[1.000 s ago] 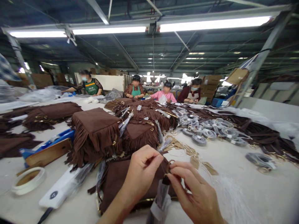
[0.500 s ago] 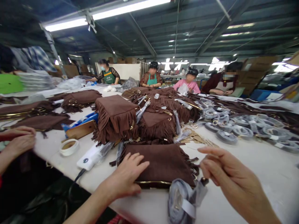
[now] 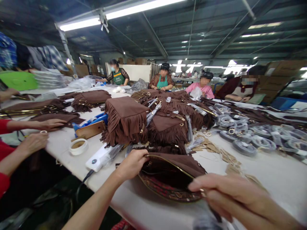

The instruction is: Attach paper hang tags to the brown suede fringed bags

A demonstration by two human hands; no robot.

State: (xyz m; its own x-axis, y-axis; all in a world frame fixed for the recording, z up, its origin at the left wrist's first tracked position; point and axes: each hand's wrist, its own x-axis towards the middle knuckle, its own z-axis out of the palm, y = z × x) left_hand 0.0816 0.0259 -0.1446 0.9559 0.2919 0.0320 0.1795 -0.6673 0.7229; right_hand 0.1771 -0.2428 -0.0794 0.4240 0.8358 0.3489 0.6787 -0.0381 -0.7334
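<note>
Head view: far L, a co-worker's hands [image 3: 31, 143], red sleeves, are at the bench [image 3: 275, 174] edge; the nearer one looks curled, grip unclear. Next the tape roll [image 3: 78, 153], then a white box [image 3: 96, 160] w/ black cord [image 3: 85, 179] running over the near edge; a sleeve or bag snagging that cord could drag the box off.

Centre near: the open bag [image 3: 170, 175], brown, zip mouth gaping, patterned lining showing, sits at the near edge btwn both hands. L hand [image 3: 132, 163]: fingers pinched on the mouth's left end. R hand [image 3: 229, 193]: thumb at the mouth's right end, other fingers curled outside, apparently closed on the rim; a small metal bit shows at the tips, but blur hides exactly what's gripped. Pulling too hard both ways could strain zip ends or lining; letting one side go might tip the bag off the edge.

Just behind it, the fringed bags [image 3: 127, 119] are piled close, so fringe could catch in zip teeth. Under the R hand, a blurred grey-wrapped strap [image 3: 206, 220] could get pulled along or dropped. Farther R, kraft tags [image 3: 231, 159] w/ loose strings may tangle, and wrapped strap coils [image 3: 244, 147] lie beyond.
</note>
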